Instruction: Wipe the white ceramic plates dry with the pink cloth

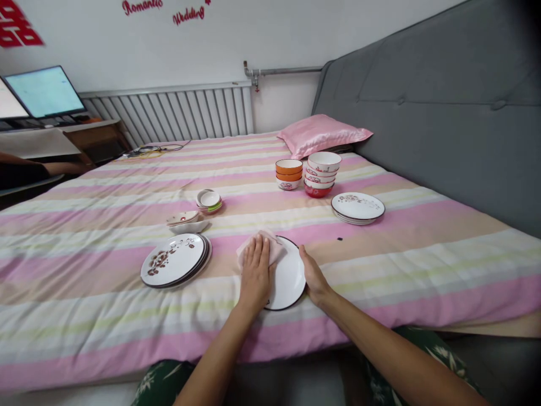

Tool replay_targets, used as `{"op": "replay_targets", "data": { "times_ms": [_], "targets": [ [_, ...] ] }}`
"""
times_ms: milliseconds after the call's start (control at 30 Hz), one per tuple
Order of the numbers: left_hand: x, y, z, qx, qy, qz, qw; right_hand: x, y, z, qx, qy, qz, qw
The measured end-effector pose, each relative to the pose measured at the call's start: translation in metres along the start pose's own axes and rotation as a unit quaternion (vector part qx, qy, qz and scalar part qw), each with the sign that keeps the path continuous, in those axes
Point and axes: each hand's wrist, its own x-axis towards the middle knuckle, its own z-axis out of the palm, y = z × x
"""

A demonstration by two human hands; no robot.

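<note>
A white plate with a dark rim [289, 279] lies on the striped bedspread [380, 265] in front of me. My left hand [256, 270] lies flat with fingers together on a pink cloth [274, 247], pressing it onto the plate's left part. At the plate's right edge my right hand [311, 274] rests with fingers curved against the rim, steadying it.
A stack of flowered plates [175, 260] lies to the left, with small dishes [187, 222] and saucers [208, 200] behind it. Stacked bowls [322, 173], orange bowls [289, 173] and more plates [357, 207] sit at the back right near a pink pillow [323, 134]. A grey headboard [443, 107] runs along the right.
</note>
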Motion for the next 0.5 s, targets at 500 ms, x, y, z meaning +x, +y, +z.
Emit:
{"op": "replay_targets", "data": {
  "times_ms": [500],
  "targets": [
    [0.002,0.013,0.009,-0.033,-0.04,0.004,0.999,0.004,0.006,-0.004,-0.002,-0.006,-0.004,1.0]
  ]
}}
